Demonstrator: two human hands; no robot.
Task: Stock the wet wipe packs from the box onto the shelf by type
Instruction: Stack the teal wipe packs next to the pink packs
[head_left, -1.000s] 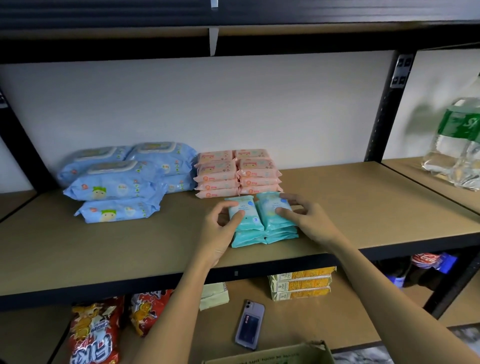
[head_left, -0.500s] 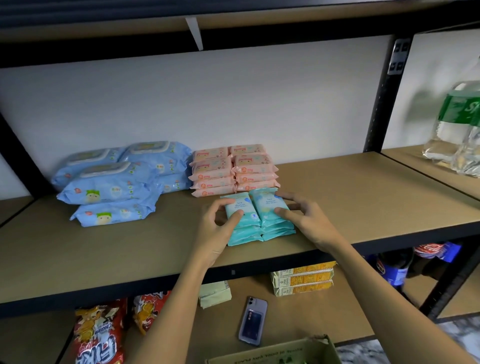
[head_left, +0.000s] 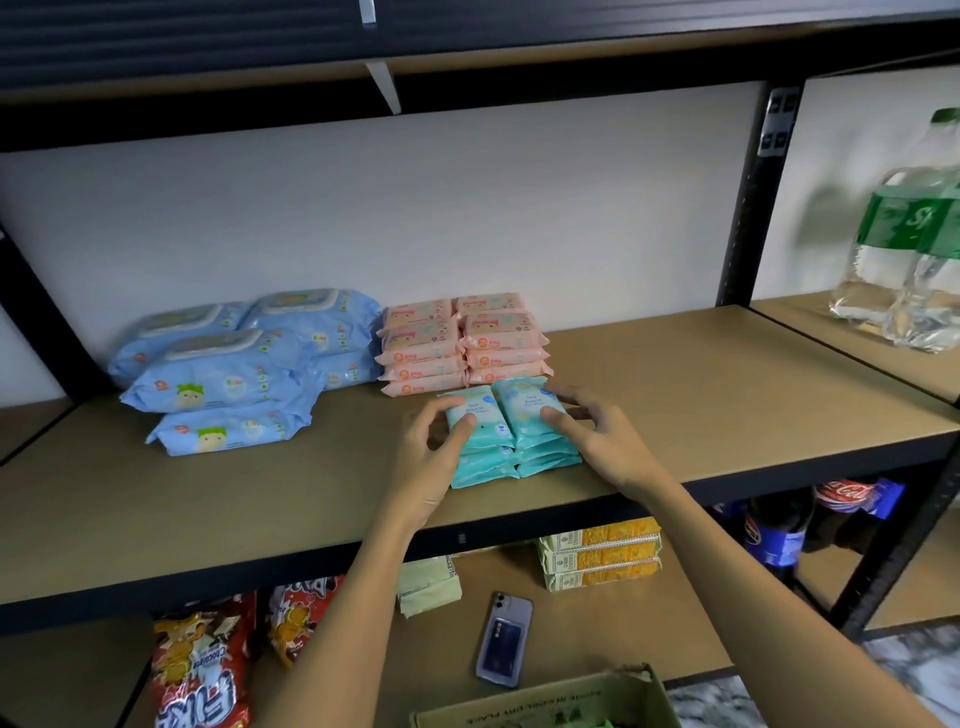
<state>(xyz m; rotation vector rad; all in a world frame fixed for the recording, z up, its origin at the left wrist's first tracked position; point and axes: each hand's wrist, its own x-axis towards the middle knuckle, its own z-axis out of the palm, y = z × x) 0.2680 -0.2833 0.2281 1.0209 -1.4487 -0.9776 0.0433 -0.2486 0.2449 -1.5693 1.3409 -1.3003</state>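
Note:
Two side-by-side stacks of teal wet wipe packs (head_left: 511, 441) stand near the front of the wooden shelf (head_left: 701, 410). My left hand (head_left: 428, 460) holds the left stack, thumb on top and fingers curled round its left side. My right hand (head_left: 597, 436) holds the right stack the same way from the right. Right behind them stand two stacks of pink packs (head_left: 462, 343). Large blue packs (head_left: 234, 369) lie piled to the left. The cardboard box (head_left: 545, 701) shows at the bottom edge, its contents mostly hidden.
Clear water bottles (head_left: 909, 260) stand on the neighbouring shelf at right, past a black upright (head_left: 743, 208). On the lower shelf lie a phone (head_left: 504, 639), yellow cracker packs (head_left: 602, 553), red snack bags (head_left: 202, 670) and a dark soda bottle (head_left: 774, 530).
Both hands stay on the teal stacks, which have hardly shifted. The view has dipped slightly, showing more of the lower shelf and the box.

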